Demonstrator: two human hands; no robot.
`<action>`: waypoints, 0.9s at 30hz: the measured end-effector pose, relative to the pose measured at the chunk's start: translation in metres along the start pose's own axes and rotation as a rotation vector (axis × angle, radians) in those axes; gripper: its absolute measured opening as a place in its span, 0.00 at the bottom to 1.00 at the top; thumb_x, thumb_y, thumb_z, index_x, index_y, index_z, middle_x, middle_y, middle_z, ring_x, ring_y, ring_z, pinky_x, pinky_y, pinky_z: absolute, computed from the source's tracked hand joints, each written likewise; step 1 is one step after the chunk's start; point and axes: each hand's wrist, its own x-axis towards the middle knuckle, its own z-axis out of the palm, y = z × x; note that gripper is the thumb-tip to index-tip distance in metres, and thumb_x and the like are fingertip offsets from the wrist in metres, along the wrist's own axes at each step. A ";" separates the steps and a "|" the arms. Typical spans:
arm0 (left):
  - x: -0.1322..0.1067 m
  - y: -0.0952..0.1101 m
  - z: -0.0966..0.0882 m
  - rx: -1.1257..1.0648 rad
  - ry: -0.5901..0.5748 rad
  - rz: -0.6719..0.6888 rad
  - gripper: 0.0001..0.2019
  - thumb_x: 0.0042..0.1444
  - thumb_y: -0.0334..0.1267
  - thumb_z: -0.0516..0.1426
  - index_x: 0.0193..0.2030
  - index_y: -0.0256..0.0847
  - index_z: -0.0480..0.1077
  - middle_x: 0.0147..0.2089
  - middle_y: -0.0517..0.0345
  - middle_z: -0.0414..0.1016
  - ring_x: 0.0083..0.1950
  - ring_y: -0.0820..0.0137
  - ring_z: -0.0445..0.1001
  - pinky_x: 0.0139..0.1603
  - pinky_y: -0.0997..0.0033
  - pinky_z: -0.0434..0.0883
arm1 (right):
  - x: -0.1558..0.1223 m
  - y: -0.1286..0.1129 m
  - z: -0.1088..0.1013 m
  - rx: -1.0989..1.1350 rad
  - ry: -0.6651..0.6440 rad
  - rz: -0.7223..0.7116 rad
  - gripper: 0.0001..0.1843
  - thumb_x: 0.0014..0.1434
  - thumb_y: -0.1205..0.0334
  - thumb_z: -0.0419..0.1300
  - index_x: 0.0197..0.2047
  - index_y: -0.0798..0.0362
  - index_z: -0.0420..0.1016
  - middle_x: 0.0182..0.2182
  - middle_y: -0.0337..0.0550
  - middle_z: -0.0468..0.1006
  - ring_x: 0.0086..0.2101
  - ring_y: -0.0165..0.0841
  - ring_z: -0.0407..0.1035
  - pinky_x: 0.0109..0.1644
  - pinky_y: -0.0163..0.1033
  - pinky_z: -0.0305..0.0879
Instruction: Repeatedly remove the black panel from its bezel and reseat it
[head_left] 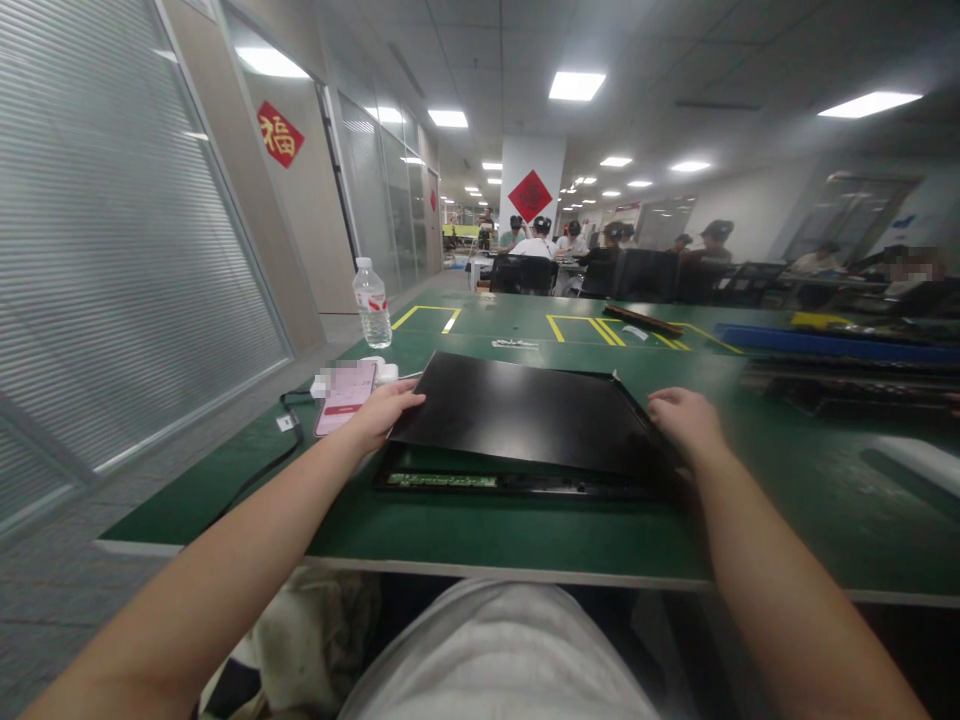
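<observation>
A thin, dark, glossy screen panel [517, 405] lies at a slight tilt over a black frame [577, 487] on the green table. My left hand [384, 412] pinches the panel's left edge, thumb on top and the other fingers mostly underneath. At the right side, my right hand [686, 420] has its fingers curled in at the frame's edge, somewhat blurred. Along the near side of the frame a green circuit board strip [442, 481] shows below the panel's lifted near edge. Most of the frame's inside is hidden by the panel.
Left of the panel are a phone [346, 395], a white charger [384, 371], a black cable [289, 455] and a water bottle [373, 305]. Yellow tape [592, 330] marks the far side of the table [480, 540]. A blue strip [825, 343] lies right. People sit farther back.
</observation>
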 end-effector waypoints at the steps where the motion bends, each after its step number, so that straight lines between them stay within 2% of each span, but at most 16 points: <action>1: 0.000 0.000 0.000 0.002 0.001 0.004 0.19 0.47 0.23 0.60 0.47 0.36 0.77 0.31 0.54 0.84 0.27 0.67 0.80 0.27 0.72 0.76 | 0.000 -0.001 -0.001 0.004 -0.010 0.027 0.16 0.52 0.58 0.58 0.42 0.51 0.82 0.38 0.49 0.83 0.38 0.40 0.76 0.41 0.39 0.68; 5: 0.002 -0.002 -0.003 0.010 -0.021 0.018 0.19 0.46 0.24 0.61 0.47 0.36 0.77 0.33 0.52 0.84 0.28 0.66 0.81 0.30 0.71 0.76 | -0.002 -0.004 -0.003 -0.016 -0.100 0.085 0.15 0.52 0.58 0.58 0.40 0.50 0.84 0.41 0.48 0.83 0.42 0.43 0.76 0.43 0.40 0.68; 9: 0.004 -0.003 -0.005 0.006 -0.046 0.020 0.20 0.45 0.24 0.62 0.48 0.35 0.77 0.34 0.51 0.84 0.29 0.65 0.81 0.32 0.70 0.77 | 0.000 -0.003 0.001 -0.027 -0.199 0.119 0.15 0.52 0.59 0.59 0.40 0.50 0.85 0.40 0.48 0.83 0.38 0.41 0.77 0.40 0.39 0.69; 16: 0.002 -0.002 -0.001 -0.010 -0.051 0.005 0.21 0.48 0.22 0.58 0.50 0.35 0.76 0.31 0.55 0.83 0.27 0.67 0.80 0.28 0.72 0.76 | 0.002 -0.002 0.008 -0.076 -0.303 0.065 0.15 0.51 0.66 0.59 0.39 0.50 0.85 0.38 0.46 0.84 0.37 0.38 0.77 0.41 0.36 0.69; 22: 0.002 -0.003 -0.003 -0.019 -0.053 0.018 0.18 0.47 0.22 0.60 0.47 0.34 0.75 0.31 0.53 0.83 0.28 0.66 0.81 0.30 0.71 0.76 | 0.000 -0.003 0.009 -0.097 -0.290 0.061 0.17 0.51 0.67 0.59 0.42 0.51 0.85 0.39 0.45 0.83 0.38 0.38 0.77 0.42 0.36 0.69; 27: 0.003 -0.004 -0.004 -0.038 -0.081 0.027 0.17 0.45 0.22 0.61 0.44 0.34 0.75 0.32 0.53 0.83 0.29 0.65 0.81 0.31 0.70 0.77 | -0.001 -0.005 0.007 -0.119 -0.262 0.033 0.14 0.51 0.67 0.60 0.39 0.50 0.85 0.40 0.45 0.83 0.40 0.39 0.76 0.44 0.37 0.69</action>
